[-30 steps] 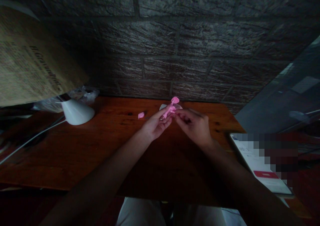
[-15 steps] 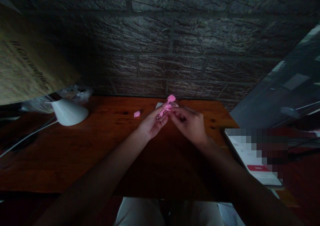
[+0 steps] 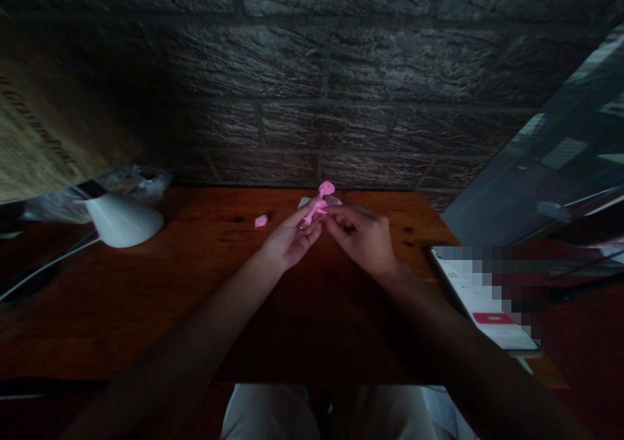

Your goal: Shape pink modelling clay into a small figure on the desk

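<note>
I am looking from the wearer's head through a single camera, facing forward and down across the counter (image 3: 121,310). It is sitting above the lap (image 3: 266,414), taking in the wall (image 3: 292,69) beyond.

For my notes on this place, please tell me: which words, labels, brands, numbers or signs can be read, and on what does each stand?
"GravurePrint", slightly blurred, on the brown paper; characters before it are unclear, the smaller print is unreadable.
"00", faint, on the lit screen; other marks there are too small or pixelated.
White mark on the red bar: too small to read.
</note>
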Demonstrator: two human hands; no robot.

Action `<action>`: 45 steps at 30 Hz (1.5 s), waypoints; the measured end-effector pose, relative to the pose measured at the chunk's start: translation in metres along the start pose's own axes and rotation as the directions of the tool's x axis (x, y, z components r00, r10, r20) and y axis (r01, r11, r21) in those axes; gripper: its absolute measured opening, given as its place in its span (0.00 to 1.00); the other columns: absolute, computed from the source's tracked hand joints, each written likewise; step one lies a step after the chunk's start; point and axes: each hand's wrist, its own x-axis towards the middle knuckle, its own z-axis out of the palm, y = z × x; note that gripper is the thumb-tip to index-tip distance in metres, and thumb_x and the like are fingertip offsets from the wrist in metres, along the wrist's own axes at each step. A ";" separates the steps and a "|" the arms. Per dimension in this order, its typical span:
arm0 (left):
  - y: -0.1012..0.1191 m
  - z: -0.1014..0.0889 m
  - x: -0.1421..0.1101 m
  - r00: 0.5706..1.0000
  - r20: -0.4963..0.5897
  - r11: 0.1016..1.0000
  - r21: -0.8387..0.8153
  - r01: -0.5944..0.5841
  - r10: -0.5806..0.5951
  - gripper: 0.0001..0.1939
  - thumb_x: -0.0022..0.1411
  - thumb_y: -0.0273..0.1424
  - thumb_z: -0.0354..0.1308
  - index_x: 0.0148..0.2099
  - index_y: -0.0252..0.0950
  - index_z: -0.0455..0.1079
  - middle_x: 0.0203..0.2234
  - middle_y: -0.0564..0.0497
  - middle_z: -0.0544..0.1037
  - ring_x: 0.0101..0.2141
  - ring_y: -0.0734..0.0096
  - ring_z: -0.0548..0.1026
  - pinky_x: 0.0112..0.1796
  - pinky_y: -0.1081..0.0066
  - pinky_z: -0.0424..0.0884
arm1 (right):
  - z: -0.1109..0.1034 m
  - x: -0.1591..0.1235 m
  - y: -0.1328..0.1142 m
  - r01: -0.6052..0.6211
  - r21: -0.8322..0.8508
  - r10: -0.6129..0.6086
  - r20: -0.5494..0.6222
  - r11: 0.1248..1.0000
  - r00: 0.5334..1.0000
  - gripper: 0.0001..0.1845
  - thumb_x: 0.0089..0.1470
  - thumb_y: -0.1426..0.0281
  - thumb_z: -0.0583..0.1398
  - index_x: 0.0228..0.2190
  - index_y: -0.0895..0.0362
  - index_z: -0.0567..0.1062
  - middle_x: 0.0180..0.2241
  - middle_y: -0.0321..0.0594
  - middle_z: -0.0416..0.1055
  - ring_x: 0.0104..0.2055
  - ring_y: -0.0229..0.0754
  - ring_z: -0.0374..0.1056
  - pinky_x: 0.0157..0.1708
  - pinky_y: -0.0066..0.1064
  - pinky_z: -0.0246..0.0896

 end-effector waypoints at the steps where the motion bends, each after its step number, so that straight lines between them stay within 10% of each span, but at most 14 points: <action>1: -0.001 0.000 0.000 1.000 0.003 1.000 0.001 -0.002 0.002 0.02 0.58 0.24 0.67 0.35 0.32 0.77 0.26 0.54 0.79 0.26 0.82 0.75 0.34 0.80 0.72 | 0.000 0.000 0.000 0.008 0.002 -0.008 -0.002 1.000 1.000 0.09 0.61 0.70 0.61 0.39 0.53 0.81 0.27 0.35 0.77 0.26 0.37 0.70 0.30 0.30 0.65; 28: 0.005 -0.009 0.004 1.000 -0.012 1.000 -0.015 0.026 -0.026 0.04 0.59 0.28 0.67 0.37 0.34 0.77 0.28 0.52 0.80 0.28 0.78 0.77 0.34 0.76 0.71 | -0.009 0.004 -0.001 -0.124 0.129 0.137 -0.101 0.984 0.985 0.07 0.59 0.67 0.62 0.35 0.54 0.81 0.23 0.33 0.76 0.22 0.35 0.68 0.26 0.28 0.64; 45: 0.001 -0.007 0.003 1.000 0.016 0.998 0.069 0.017 -0.018 0.03 0.60 0.27 0.65 0.38 0.34 0.78 0.30 0.52 0.80 0.31 0.77 0.77 0.36 0.76 0.70 | -0.008 0.006 0.002 0.026 0.094 -0.024 -0.030 0.995 0.999 0.10 0.61 0.72 0.61 0.41 0.55 0.82 0.38 0.42 0.80 0.33 0.40 0.74 0.33 0.32 0.69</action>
